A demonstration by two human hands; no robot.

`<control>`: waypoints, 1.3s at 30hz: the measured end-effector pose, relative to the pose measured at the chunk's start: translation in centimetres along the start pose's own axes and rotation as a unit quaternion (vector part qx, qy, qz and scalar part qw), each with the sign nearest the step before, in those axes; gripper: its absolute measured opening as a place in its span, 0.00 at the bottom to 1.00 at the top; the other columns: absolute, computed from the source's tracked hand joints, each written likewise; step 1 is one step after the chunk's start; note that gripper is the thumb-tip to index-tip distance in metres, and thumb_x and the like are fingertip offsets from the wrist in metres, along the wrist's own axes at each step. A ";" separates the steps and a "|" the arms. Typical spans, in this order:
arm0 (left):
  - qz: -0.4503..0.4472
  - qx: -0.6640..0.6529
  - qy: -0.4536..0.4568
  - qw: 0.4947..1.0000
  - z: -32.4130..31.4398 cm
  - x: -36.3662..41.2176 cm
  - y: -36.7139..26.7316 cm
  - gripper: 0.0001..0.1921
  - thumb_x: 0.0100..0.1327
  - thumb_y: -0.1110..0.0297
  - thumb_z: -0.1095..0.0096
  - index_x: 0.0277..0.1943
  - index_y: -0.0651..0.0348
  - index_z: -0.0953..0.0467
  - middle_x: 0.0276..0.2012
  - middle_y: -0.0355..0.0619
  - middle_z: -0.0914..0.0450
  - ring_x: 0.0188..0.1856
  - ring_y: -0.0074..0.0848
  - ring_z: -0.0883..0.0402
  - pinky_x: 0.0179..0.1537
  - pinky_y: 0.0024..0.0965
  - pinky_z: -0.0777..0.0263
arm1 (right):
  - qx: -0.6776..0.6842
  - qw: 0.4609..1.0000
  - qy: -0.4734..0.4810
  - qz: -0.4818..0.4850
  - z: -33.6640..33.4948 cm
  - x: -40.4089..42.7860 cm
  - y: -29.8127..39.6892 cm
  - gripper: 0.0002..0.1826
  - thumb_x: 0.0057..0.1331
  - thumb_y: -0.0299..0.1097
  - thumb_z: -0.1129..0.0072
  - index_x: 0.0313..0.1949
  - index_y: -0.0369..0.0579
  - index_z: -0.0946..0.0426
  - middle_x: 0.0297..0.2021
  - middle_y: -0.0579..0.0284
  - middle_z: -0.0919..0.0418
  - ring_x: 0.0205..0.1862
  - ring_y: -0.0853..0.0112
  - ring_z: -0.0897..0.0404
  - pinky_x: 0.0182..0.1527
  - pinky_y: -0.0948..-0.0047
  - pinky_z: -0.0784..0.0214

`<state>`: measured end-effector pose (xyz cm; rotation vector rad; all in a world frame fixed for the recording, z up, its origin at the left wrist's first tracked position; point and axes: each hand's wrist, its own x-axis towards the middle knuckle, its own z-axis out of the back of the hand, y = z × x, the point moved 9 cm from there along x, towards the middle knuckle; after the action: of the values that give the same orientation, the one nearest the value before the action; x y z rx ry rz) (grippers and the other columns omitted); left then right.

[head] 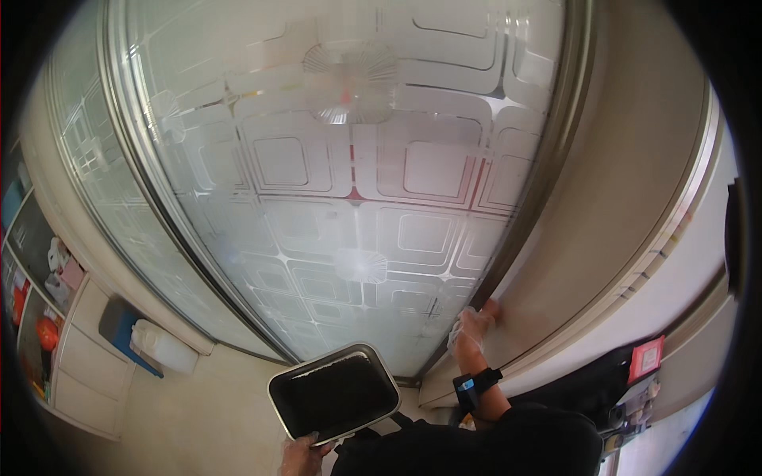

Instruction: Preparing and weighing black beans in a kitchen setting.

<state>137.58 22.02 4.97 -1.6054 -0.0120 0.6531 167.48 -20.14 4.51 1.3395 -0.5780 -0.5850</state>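
Observation:
My left hand (302, 456), in a clear plastic glove, holds the near edge of a rectangular dark-lined pan (334, 392) with a pale metal rim. No food shows inside the pan, and a light streak runs along its far inner wall. My right hand (471, 333) also wears a clear glove and has a black band with a small device on the wrist. It rests against the right-hand metal frame (513, 253) of a frosted glass sliding door (351, 232). The fingers there are partly hidden, so their grip is unclear. The door's glass bears square and flower-like patterns.
Left of the door is a second glass panel (110, 160). Below it stand a white plastic jug (164, 346), a blue stool-like item (122, 333) and a shelf cabinet (89, 369). A beige wall (631, 149) rises at right, with a red packet (646, 359) low down.

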 end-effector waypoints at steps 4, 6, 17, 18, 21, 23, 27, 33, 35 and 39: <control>-0.162 0.226 0.041 0.960 -0.1 1.4 -2.5 0.12 0.61 0.72 0.40 0.46 0.68 0.26 0.27 0.49 0.18 0.32 0.39 0.18 0.31 0.38 0.25 | 0.142 0.985 0.095 -0.033 -1.2 -3.6 4.6 0.24 0.54 0.30 0.44 0.51 0.47 0.38 0.35 0.55 0.29 0.37 0.64 0.27 0.41 0.66 0.33; -0.053 0.002 0.017 0.998 0.5 2.3 0.0 0.11 0.61 0.70 0.39 0.43 0.67 0.24 0.27 0.51 0.19 0.32 0.39 0.18 0.32 0.38 0.26 | 0.184 0.975 0.116 -0.040 -2.1 -3.3 3.5 0.23 0.56 0.32 0.44 0.51 0.47 0.38 0.34 0.55 0.29 0.37 0.63 0.27 0.42 0.65 0.33; -0.201 0.438 -0.082 0.873 0.7 -5.3 -2.1 0.10 0.62 0.64 0.38 0.35 0.64 0.23 0.21 0.55 0.23 0.23 0.42 0.24 0.26 0.42 0.33 | 0.057 0.982 0.172 0.047 -6.3 -3.5 -0.7 0.32 0.50 0.25 0.47 0.57 0.35 0.42 0.55 0.46 0.41 0.60 0.56 0.42 0.64 0.69 0.52; -0.175 0.380 -0.103 0.903 2.6 -5.2 0.2 0.11 0.60 0.63 0.37 0.35 0.65 0.23 0.20 0.56 0.24 0.22 0.42 0.24 0.25 0.41 0.34 | 0.058 0.982 0.157 0.083 -6.9 -4.0 -1.2 0.32 0.49 0.24 0.44 0.56 0.36 0.40 0.51 0.48 0.37 0.58 0.57 0.38 0.65 0.70 0.52; -0.183 0.426 -0.134 0.876 4.3 -7.9 2.8 0.13 0.61 0.64 0.38 0.37 0.68 0.23 0.24 0.58 0.22 0.25 0.41 0.24 0.29 0.41 0.33 | 0.085 0.983 0.124 0.102 -7.5 -5.8 2.6 0.32 0.48 0.25 0.43 0.56 0.37 0.39 0.49 0.48 0.35 0.56 0.58 0.37 0.64 0.70 0.50; -0.180 0.447 -0.152 0.863 4.5 -9.2 3.6 0.14 0.62 0.64 0.38 0.38 0.69 0.23 0.26 0.58 0.21 0.26 0.40 0.25 0.31 0.42 0.33 | -0.072 0.977 0.188 0.065 -8.8 -5.9 3.0 0.32 0.48 0.25 0.43 0.56 0.38 0.39 0.50 0.49 0.36 0.57 0.59 0.38 0.63 0.71 0.50; 0.083 0.367 -0.155 0.913 6.4 -11.1 6.9 0.15 0.64 0.63 0.43 0.41 0.72 0.23 0.29 0.52 0.20 0.29 0.32 0.25 0.35 0.37 0.31 | 0.044 0.971 0.170 0.165 -9.9 -8.7 5.6 0.33 0.48 0.25 0.50 0.56 0.31 0.42 0.51 0.41 0.38 0.57 0.52 0.40 0.64 0.62 0.52; 0.033 0.390 -0.202 0.898 5.5 -12.5 7.0 0.16 0.65 0.63 0.44 0.41 0.72 0.23 0.27 0.51 0.20 0.29 0.31 0.25 0.36 0.35 0.30 | 0.065 0.932 0.283 0.218 -13.5 -11.7 6.2 0.37 0.49 0.28 0.53 0.59 0.25 0.48 0.52 0.36 0.40 0.58 0.48 0.43 0.64 0.57 0.55; 0.021 0.380 -0.220 0.898 5.6 -12.7 7.4 0.16 0.64 0.63 0.44 0.41 0.71 0.23 0.27 0.51 0.20 0.28 0.31 0.25 0.36 0.35 0.30 | 0.042 0.921 0.307 0.237 -14.7 -13.0 7.2 0.36 0.50 0.29 0.52 0.59 0.25 0.47 0.52 0.35 0.40 0.57 0.48 0.42 0.64 0.57 0.55; -0.016 0.417 -0.231 0.879 2.7 -12.4 6.4 0.16 0.64 0.63 0.44 0.41 0.71 0.22 0.26 0.51 0.20 0.28 0.30 0.25 0.35 0.35 0.30 | -0.019 0.893 0.348 0.284 -18.4 -14.6 5.0 0.34 0.55 0.32 0.51 0.60 0.28 0.47 0.53 0.35 0.39 0.55 0.47 0.40 0.62 0.57 0.51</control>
<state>123.80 18.72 4.00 -0.5955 -0.0959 0.8528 169.77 3.70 6.19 1.1603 -0.3266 0.3636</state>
